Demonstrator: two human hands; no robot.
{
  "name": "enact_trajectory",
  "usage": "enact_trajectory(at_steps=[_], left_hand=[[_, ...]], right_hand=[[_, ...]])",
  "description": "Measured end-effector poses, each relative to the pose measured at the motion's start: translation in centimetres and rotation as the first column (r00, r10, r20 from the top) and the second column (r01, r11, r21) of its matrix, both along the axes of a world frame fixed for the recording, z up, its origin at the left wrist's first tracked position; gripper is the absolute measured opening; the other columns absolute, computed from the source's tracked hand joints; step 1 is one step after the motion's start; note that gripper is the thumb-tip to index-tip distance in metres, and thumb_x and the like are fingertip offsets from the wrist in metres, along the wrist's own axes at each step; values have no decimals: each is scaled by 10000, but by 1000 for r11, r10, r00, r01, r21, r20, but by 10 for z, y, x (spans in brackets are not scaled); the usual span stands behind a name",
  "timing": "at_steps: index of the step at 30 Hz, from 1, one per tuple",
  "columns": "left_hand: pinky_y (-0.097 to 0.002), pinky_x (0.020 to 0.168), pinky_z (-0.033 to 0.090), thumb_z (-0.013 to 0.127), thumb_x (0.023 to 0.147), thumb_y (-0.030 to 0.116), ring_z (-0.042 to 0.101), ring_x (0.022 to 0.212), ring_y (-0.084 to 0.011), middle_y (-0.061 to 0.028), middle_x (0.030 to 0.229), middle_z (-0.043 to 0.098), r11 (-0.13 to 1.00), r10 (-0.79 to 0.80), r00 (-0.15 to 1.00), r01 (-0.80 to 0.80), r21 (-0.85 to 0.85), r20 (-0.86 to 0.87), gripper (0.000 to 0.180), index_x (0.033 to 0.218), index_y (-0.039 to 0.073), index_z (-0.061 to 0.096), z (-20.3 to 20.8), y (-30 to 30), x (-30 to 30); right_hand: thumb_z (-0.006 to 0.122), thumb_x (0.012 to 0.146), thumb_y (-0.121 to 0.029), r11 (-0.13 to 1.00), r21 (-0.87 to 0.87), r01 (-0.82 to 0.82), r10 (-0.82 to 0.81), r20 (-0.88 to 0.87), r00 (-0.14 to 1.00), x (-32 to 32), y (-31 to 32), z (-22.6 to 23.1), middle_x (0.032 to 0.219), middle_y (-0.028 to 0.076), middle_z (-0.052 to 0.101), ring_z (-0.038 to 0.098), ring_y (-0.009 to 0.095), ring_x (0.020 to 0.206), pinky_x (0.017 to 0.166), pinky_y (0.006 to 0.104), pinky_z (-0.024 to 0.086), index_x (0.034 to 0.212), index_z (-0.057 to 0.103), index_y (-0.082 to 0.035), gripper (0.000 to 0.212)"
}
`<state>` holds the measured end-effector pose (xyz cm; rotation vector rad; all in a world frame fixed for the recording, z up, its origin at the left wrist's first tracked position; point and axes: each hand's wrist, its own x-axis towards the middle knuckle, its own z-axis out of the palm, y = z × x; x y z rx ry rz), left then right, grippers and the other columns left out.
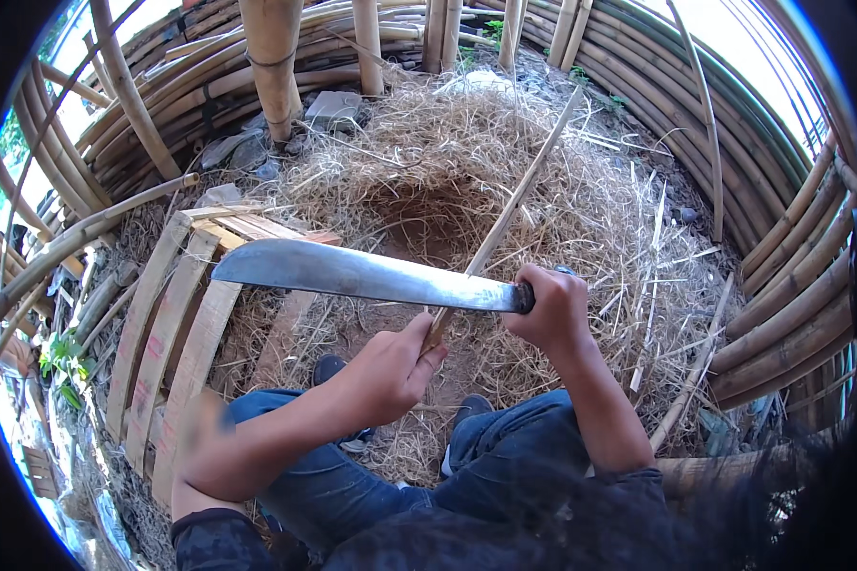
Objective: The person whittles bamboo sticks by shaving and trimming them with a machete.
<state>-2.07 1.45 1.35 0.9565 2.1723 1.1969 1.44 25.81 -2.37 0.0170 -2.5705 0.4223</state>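
Observation:
A machete (352, 273) with a broad steel blade lies across the view, its rounded tip toward the left. My right hand (548, 306) is closed around its dark handle. In my left hand (387, 373) the near end of a long bamboo strip (520, 190) is gripped between thumb and fingers. The strip slants up and away to the right, over a heap of shavings. The blade crosses the strip just beyond my left hand and appears to touch it; part of the contact is hidden.
A slatted wooden crate (169, 333) stands at my left. Pale shavings (562, 228) cover the ground ahead. Upright bamboo posts (272, 67) and stacked bamboo poles (676, 143) surround the spot. Stones (333, 109) lie near the far post. My bent knees frame the near side.

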Motion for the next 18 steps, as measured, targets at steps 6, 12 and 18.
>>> enact_trajectory(at_steps=[6,12,18], left_hand=[[-526,618,403,500,954,154,568,697,-490,-277,667,570,1000,-3,1000,3,11,10,206,1026,-30,443,1,-2,0],[-518,606,408,502,953,156,572,681,-487,-264,661,573,1000,-9,1000,9,21,-18,204,1027,-27,451,1,-6,2],[-429,552,443,494,973,173,609,575,-340,-203,643,586,1000,-23,937,29,-11,347,201,1026,-17,456,15,-22,13]], right_hand=[[725,577,-165,999,41,12,-9,-55,998,-2,1,2,595,87,595,616,292,549,534,391,488,716,589,-107,203],[715,620,-173,999,54,-2,6,-74,997,-3,8,0,574,73,589,604,258,508,496,378,478,723,605,-102,166],[631,775,-117,861,-209,463,-435,165,885,-5,73,-11,541,50,611,576,143,443,464,311,454,732,661,-34,99]])
